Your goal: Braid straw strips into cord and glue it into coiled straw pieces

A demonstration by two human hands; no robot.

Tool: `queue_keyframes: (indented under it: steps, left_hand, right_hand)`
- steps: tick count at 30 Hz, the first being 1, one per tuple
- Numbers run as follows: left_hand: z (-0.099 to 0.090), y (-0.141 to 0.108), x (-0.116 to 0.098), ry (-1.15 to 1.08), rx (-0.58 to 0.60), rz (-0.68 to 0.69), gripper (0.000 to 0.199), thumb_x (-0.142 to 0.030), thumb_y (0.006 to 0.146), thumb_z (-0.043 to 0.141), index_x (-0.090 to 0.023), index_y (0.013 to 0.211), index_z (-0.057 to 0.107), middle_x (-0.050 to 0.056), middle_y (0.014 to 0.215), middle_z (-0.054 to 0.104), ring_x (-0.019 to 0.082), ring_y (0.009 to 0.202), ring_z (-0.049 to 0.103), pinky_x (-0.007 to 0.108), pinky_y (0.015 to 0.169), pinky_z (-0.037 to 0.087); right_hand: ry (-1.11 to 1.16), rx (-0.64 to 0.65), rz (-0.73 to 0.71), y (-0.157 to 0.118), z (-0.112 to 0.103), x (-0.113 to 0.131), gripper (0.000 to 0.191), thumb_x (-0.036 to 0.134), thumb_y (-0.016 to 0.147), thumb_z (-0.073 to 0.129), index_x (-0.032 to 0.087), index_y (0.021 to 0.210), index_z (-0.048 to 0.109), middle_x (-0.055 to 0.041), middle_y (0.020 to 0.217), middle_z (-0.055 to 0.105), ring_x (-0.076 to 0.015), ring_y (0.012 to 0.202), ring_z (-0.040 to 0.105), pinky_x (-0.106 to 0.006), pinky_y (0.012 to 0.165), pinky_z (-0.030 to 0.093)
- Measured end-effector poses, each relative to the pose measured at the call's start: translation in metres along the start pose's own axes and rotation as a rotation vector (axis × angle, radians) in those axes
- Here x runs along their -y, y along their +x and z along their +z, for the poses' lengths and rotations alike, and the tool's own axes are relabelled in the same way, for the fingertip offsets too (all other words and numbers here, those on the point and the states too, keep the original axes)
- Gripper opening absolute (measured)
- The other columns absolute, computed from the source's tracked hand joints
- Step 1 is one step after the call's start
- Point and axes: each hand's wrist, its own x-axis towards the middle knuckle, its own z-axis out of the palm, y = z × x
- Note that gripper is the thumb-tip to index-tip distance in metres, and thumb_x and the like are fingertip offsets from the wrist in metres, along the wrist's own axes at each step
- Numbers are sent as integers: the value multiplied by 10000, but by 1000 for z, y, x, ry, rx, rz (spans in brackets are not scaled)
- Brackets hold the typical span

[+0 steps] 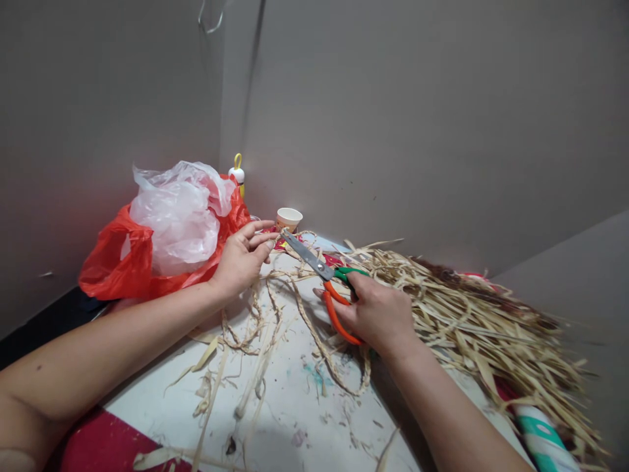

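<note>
My left hand (243, 259) pinches a thin end of braided straw cord between thumb and fingers near the middle of the view. In my right hand (381, 311) are scissors (314, 262) with one green and one orange handle. Their blades point up and left, and the tips meet the cord just beside my left fingertips. Loops of the braided cord (314, 337) hang down and lie over the white table (289, 406). Whether the blades are fully together is too small to tell.
A large heap of dry straw (486, 321) covers the right side. Red and white plastic bags (177, 223) stand at the left, near a paper cup (289, 218) and a yellow-looped bottle (236, 174). Straw scraps litter the table. A green-and-white roll (543, 436) lies lower right. Grey walls rise behind.
</note>
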Motion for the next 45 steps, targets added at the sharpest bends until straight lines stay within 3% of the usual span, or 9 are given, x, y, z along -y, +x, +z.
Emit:
queue_keyframes:
  steps: [11,21,26,30,34,39,42,45]
  left_hand:
    - [-2,2,3,-25,-9,-9,360,-70,737,606,-149,1088,622,94,1029,718,88,652,605,171,502,395]
    - [0,2,0,-38,-18,-29,351,-45,757,593,-127,1097,612,94,1032,710,53,577,549,158,475,370]
    - [0,1,-3,-83,-9,-71,300,-63,780,600,-127,1072,615,51,909,708,23,470,476,157,430,331]
    - [-2,2,-3,-146,17,-136,305,-65,788,603,-118,1088,603,30,811,677,31,468,473,152,414,325]
    - [-2,1,-3,-264,86,-222,321,-64,788,604,-115,1105,587,-5,657,618,47,459,468,149,405,324]
    - [3,-11,-5,-339,336,-335,401,-49,776,622,-136,1163,568,66,866,695,54,525,530,157,448,382]
    - [7,-22,-2,-316,493,-373,446,-111,793,649,-152,1224,542,27,736,675,62,509,537,157,456,393]
    - [11,-29,1,-295,575,-408,449,-159,800,661,-147,1230,534,-3,619,628,79,500,547,162,454,413]
  right_hand:
    - [4,-123,-64,0,1,-1,547,686,792,464,186,594,563,-22,497,620,-150,423,550,-237,448,214]
    - [95,-88,-62,-1,4,-3,561,674,804,463,180,581,606,-32,459,595,-151,417,544,-241,455,260]
    - [183,-102,-15,-1,6,-3,523,664,779,528,177,612,619,-18,478,576,-135,418,507,-243,465,289]
    - [364,-58,95,0,5,-2,410,588,752,607,182,700,634,5,513,554,-130,452,486,-242,495,331]
    - [660,10,257,4,-4,3,392,555,723,643,197,599,543,35,499,451,-118,474,407,-245,490,332]
    - [1316,172,579,11,-21,26,366,517,692,720,197,776,564,25,623,554,-126,525,509,-241,503,427]
    - [1575,202,633,11,-28,43,385,461,658,780,205,822,545,4,738,616,-146,633,601,-253,573,495]
    - [1713,165,680,9,-30,52,387,388,633,819,211,803,520,13,767,618,-158,721,631,-267,641,524]
